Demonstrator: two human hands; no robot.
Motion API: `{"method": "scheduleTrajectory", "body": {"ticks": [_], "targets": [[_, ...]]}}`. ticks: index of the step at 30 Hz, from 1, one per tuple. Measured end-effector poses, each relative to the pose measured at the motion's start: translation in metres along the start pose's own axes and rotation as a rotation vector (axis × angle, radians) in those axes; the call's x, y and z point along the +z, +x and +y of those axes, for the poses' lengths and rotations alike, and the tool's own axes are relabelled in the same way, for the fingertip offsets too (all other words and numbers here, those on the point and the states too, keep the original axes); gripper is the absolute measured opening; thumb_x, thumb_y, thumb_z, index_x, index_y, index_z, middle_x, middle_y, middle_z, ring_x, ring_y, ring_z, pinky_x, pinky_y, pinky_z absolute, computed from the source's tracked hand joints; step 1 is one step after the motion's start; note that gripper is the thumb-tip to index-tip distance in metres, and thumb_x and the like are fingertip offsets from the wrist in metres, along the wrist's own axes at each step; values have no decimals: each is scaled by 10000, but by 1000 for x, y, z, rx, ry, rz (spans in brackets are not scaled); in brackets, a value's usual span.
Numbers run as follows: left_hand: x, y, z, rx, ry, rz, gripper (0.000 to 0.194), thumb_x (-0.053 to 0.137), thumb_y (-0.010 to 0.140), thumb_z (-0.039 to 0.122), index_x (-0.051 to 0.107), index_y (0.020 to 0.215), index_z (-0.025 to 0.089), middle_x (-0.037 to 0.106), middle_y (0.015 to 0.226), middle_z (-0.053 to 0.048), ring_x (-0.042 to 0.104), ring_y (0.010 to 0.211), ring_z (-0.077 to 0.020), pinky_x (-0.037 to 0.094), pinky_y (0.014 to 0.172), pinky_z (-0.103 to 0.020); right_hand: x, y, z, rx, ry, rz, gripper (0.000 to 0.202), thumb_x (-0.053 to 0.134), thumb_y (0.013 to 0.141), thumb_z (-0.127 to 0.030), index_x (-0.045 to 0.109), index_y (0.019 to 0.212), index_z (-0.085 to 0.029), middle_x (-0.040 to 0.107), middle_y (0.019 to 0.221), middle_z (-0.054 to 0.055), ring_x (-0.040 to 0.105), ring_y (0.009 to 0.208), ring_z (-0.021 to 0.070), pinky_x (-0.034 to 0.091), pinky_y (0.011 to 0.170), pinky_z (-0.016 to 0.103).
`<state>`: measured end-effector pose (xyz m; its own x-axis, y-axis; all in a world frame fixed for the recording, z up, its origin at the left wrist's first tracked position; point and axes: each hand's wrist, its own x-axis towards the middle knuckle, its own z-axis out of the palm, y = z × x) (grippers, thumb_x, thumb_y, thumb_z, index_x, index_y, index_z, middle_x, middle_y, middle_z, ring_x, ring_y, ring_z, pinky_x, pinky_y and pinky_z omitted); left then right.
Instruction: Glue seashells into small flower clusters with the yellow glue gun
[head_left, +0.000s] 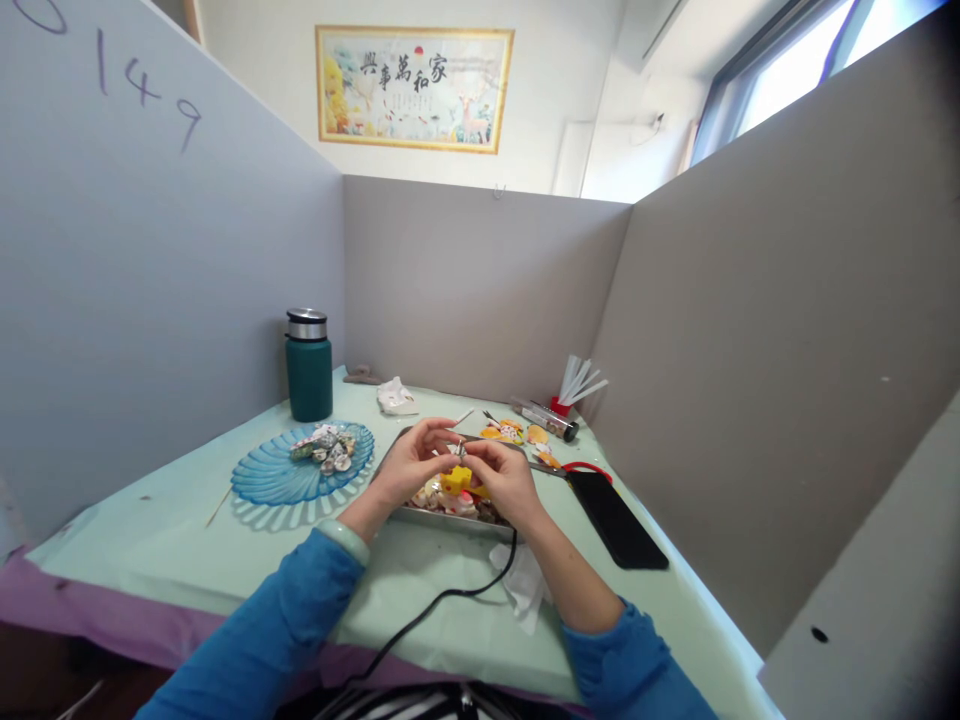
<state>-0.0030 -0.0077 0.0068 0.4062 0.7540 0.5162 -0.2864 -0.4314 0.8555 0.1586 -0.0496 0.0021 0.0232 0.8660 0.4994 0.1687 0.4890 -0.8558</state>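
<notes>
My left hand (pixel 418 462) and my right hand (pixel 504 482) meet above a metal tray (pixel 450 519). Thumbs and fingertips of both hands pinch at a small whitish and dark piece (pixel 460 450), too small to name. Below them, a yellow block-like piece (pixel 455 481) lies in the tray among many small white, red and brown bits. My forearms hide part of the tray's sides. To the left, a blue scalloped plate (pixel 259 468) bears a heap of small whitish and greenish pieces (pixel 330 448).
A green bottle (pixel 309 375) stands behind the plate. On the right lie a black phone (pixel 616 520), red-handled scissors (pixel 589 468), a clear tube (pixel 547 417) and yellow-orange pieces (pixel 502 431). White sticks stand in a red holder (pixel 560 406). A black cable (pixel 442 597) crosses the front beside crumpled tissue (pixel 523 583).
</notes>
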Motion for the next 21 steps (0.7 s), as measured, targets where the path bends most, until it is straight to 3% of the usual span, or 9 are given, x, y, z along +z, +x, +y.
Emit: {"method": "scheduleTrajectory", "body": {"ticks": [5,10,16,21], "targets": [[3,-1,3,6,40,16,499,764,655,254,530,1089,183,639,967,-61,610,812,-149,479,686,-256,-1,-3,-2,-74,-178,-19,180,578,802,-315,682,855,-178,627,672,4,558,573,125,451,538,219],[2,0,1,-10,24,-17,477,757,665,240,529,1078,176,643,998,-64,608,757,-124,484,686,-260,-1,-3,-1,-89,-183,-15,185,558,814,-322,668,836,-175,617,653,-2,546,543,120,433,521,216],[-1,1,-2,-91,-80,-65,417,725,701,238,534,1062,155,671,1031,-97,640,883,-188,503,682,-262,-1,-2,-2,-93,-186,5,231,573,817,-388,646,787,-170,615,659,-3,531,541,118,412,521,217],[-2,0,1,-116,-89,-60,432,713,713,252,536,1093,151,667,1089,-119,642,930,-211,511,692,-268,-2,-4,-6,-179,-378,35,220,555,846,-347,640,737,-175,571,608,-23,484,537,104,355,527,215]]}}
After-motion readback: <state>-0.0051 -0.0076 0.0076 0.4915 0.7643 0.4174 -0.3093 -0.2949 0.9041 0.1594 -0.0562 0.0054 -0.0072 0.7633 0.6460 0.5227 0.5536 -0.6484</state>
